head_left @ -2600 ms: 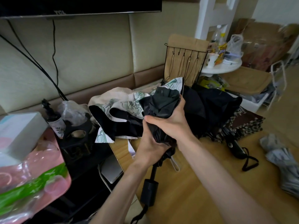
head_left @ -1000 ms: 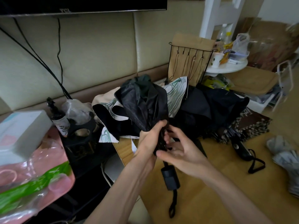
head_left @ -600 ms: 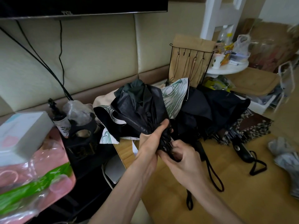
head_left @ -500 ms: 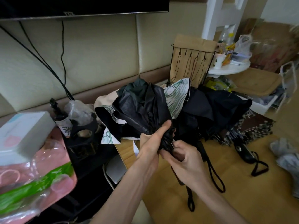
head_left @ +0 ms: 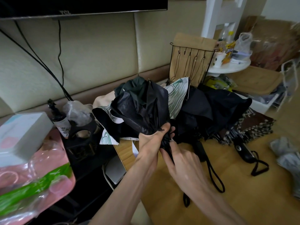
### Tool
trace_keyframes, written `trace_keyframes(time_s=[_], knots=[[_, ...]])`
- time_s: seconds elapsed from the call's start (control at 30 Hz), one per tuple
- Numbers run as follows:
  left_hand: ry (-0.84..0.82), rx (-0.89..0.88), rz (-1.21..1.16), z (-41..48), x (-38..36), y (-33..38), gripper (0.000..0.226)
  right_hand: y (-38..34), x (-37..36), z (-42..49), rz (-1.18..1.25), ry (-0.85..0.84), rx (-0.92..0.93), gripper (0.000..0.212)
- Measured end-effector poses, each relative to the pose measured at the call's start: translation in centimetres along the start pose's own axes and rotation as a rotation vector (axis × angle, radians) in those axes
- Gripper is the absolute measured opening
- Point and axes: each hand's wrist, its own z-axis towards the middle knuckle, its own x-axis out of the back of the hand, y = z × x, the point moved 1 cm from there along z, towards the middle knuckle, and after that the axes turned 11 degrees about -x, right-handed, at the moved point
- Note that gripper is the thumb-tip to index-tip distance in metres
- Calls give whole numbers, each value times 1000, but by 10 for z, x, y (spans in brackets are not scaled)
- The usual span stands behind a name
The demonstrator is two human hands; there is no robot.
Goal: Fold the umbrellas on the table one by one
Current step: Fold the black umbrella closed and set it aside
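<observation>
Padded cream wall panels back a wooden table with a heap of half-collapsed umbrellas along its far side. The black umbrella being folded is held up above the table's near left corner. The left hand is wrapped tightly round the gathered neck of its canopy. The right hand sits just below, thumb and forefinger apparently pinching the dark shaft where the ribs meet; the handle itself is hidden under that hand. Above the left hand's grip the cloth is not yet wound and stands out in loose, bulging folds. The main risk, I judge, is that any easing of the left hand lets the panels spring apart, so the pleats would need gathering again. The loose folds touch or overlap the white printed umbrella behind them. A rib tip could hook that fabric as the canopy is twisted and drag it, perhaps with the dark umbrella beside it, toward the table's left edge and off. The right hand's fingertips lie close to the folded ribs, so squeezing them shut could nip skin. A black cord loop trails over the table by the right forearm; whose strap it is I cannot tell. If it belongs to the held umbrella, it may get wound in with the cloth or catch on the wrist. Farther right lies the brown patterned umbrella, well apart from the hands and unlikely to be disturbed.
</observation>
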Motion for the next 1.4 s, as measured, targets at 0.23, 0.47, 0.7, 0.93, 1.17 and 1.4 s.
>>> trace_keyframes(time_s=[0.23,0.47,0.7,0.93,1.17,1.4], knots=[[33,4,55,7,3,-4,4,8,0,3,259,-230,-130,75],[-14,16,106,9,6,-11,28,15,2,8,454,-412,-233,28],[-49,-82,235,10,12,-14,12,19,39,30,588,-148,-234,46],[-249,-73,286,8,14,-11,16,19,36,39,477,98,-83,11],[-339,-41,203,8,14,2,31,32,33,36,650,-131,-233,15],[-129,-3,176,17,18,-5,47,29,27,27,969,-293,-394,28]])
